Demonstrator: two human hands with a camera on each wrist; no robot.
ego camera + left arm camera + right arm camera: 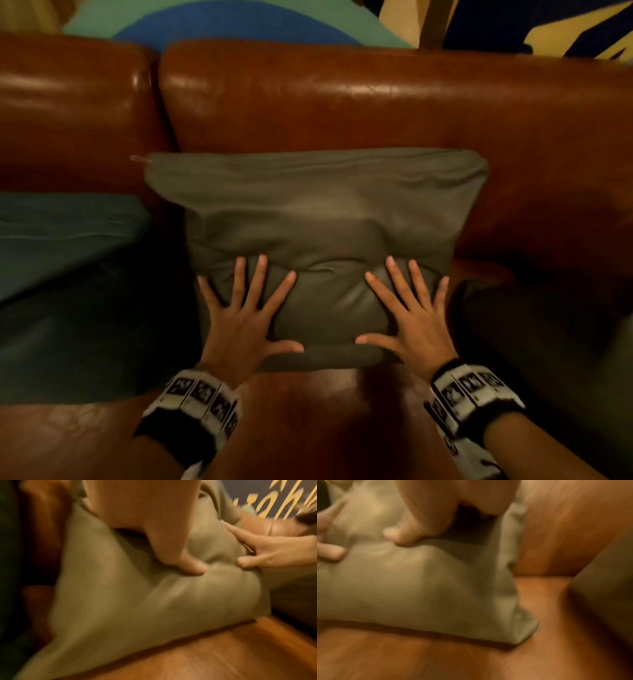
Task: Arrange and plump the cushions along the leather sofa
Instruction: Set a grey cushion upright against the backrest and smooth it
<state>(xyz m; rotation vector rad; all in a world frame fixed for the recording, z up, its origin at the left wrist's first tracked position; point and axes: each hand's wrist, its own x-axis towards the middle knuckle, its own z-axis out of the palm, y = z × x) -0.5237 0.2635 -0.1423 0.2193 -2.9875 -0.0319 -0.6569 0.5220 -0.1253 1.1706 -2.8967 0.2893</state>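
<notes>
Cushion point(315, 212), olive green, stands on the sofa point(342, 99) seat and leans back against the brown leather backrest, directly in front of both hands. Left hand point(245, 322) lies flat on the lower left part of the cushion, with the fingers spread wide and straight and the thumb pointing toward the other hand. Right hand point(409, 318) lies flat on the lower right part in the same way, fingers spread, thumb pointing inward. The fabric between the two hands bulges a little, and a deep fold runs across the cushion just beyond the fingertips. In the left wrist view the left thumb point(188, 566) presses a dent into the cloth, and the right hand point(274, 550) is seen near it on the same cushion point(128, 601). The right wrist view is blurred, but it shows the right thumb point(399, 535) on the cushion point(419, 588) and its lower corner touching the seat. To the left of the left hand there is a dark green cushion point(61, 274). To the right of the right hand there is another dark cushion point(548, 342), blurred.
</notes>
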